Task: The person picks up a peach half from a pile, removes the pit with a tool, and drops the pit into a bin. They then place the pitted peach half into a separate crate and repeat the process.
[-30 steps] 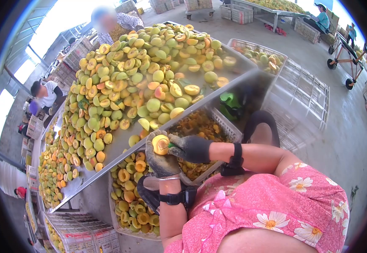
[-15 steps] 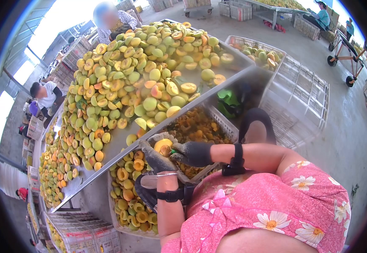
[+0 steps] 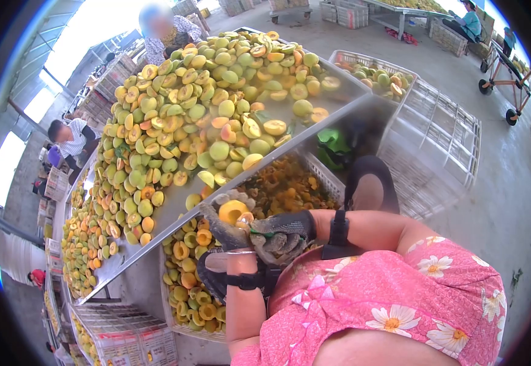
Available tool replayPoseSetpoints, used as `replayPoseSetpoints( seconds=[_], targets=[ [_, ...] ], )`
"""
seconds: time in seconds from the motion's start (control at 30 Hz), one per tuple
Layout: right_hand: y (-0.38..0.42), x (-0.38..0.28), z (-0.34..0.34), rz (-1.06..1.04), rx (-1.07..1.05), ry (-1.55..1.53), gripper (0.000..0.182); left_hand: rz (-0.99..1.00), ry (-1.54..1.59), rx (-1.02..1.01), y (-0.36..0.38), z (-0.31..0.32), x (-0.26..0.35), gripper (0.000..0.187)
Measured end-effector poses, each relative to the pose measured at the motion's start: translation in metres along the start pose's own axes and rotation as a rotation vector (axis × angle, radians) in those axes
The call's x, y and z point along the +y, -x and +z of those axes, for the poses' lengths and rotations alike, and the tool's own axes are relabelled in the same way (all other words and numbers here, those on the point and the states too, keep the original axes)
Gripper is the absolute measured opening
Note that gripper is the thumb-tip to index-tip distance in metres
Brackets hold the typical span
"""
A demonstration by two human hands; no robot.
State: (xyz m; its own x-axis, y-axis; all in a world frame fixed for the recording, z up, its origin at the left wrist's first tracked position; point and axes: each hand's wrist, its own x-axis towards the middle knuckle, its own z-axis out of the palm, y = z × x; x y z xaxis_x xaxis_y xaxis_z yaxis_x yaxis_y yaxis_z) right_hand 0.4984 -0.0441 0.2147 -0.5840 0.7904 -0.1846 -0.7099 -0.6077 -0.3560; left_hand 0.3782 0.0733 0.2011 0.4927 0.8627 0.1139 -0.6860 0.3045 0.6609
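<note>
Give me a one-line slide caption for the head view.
Gloved left hand holds a halved peach while right hand works a green-handled tool beside the piled tray.

I see dark grey gloves on the left hand (image 3: pixel 226 229) and right hand (image 3: pixel 284 235), with black wrist straps. The held peach half (image 3: pixel 232 211) is yellow-orange. The fruit pile (image 3: pixel 204 116) on the grey metal table (image 3: pixel 174 210) is green, yellow and orange-red. The garment (image 3: pixel 399 299) is pink with white, yellow-centred daisies. The crates (image 3: pixel 442 131) are white.
</note>
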Motion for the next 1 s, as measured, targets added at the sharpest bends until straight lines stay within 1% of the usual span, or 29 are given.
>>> replayPoseSetpoints(
  seconds=[0.03,0.07,0.13,0.17,0.2,0.27,0.3,0.4,0.43,0.5,0.53,0.57,0.6,0.67,0.7,0.77,0.9,1.0],
  targets=[
    [0.0,-0.003,0.001,-0.02,0.066,0.058,0.035,0.001,0.118,0.03,-0.003,0.0,0.001,0.054],
    [0.0,-0.007,0.0,-0.092,0.126,0.183,0.035,0.008,0.174,0.051,-0.005,0.0,0.003,0.054],
    [0.001,-0.017,0.0,-0.236,0.245,0.436,0.034,0.007,0.214,0.094,-0.005,0.01,0.009,0.05],
    [-0.001,-0.017,0.004,-0.276,0.385,0.516,0.033,0.002,0.22,0.124,-0.004,0.017,0.011,0.047],
    [-0.002,-0.017,0.006,-0.274,0.415,0.584,0.033,-0.009,0.225,0.158,0.0,0.023,0.011,0.043],
    [-0.004,-0.021,0.008,-0.277,0.475,0.721,0.034,-0.015,0.095,0.17,0.01,0.028,0.003,0.041],
    [-0.008,-0.023,0.009,-0.265,0.516,0.745,0.038,-0.017,0.03,0.173,0.012,0.029,0.0,0.04],
    [-0.004,-0.03,0.015,-0.366,0.658,0.819,0.04,-0.162,0.06,0.14,0.014,0.017,0.003,0.042],
    [0.002,-0.037,0.017,-0.376,0.653,0.864,0.038,-0.137,-0.094,0.071,0.009,0.008,0.004,0.037],
    [-0.01,-0.041,-0.013,-0.546,0.65,1.07,0.035,-0.161,-0.313,0.032,0.019,0.001,0.009,0.037],
    [-0.014,-0.041,-0.019,-0.631,0.643,1.174,0.033,-0.18,-0.302,0.048,0.021,-0.004,0.009,0.036],
    [-0.013,-0.039,-0.026,-0.714,0.624,1.39,0.033,-0.199,-0.291,0.064,0.023,-0.009,0.008,0.034],
    [-0.009,-0.037,-0.025,-0.707,0.614,1.498,0.031,-0.218,-0.28,0.08,0.025,-0.011,0.009,0.033],
    [-0.004,-0.028,-0.021,-0.689,0.59,1.717,0.028,-0.326,-0.038,0.266,0.023,-0.01,0.009,0.029],
    [-0.003,-0.022,-0.018,-0.621,0.648,1.684,0.025,-0.325,-0.025,0.28,0.023,-0.011,0.008,0.027],
    [-0.003,-0.019,-0.016,-0.588,0.658,1.752,0.024,-0.326,0.003,0.305,0.023,-0.014,0.008,0.023],
    [-0.001,-0.019,-0.004,-0.51,0.678,1.818,0.022,-0.285,-0.029,0.275,0.027,-0.009,0.005,0.022],
    [-0.005,-0.016,-0.006,-0.475,0.762,1.882,0.017,-0.227,-0.078,0.28,0.03,-0.008,0.0,0.025]
  ],
)
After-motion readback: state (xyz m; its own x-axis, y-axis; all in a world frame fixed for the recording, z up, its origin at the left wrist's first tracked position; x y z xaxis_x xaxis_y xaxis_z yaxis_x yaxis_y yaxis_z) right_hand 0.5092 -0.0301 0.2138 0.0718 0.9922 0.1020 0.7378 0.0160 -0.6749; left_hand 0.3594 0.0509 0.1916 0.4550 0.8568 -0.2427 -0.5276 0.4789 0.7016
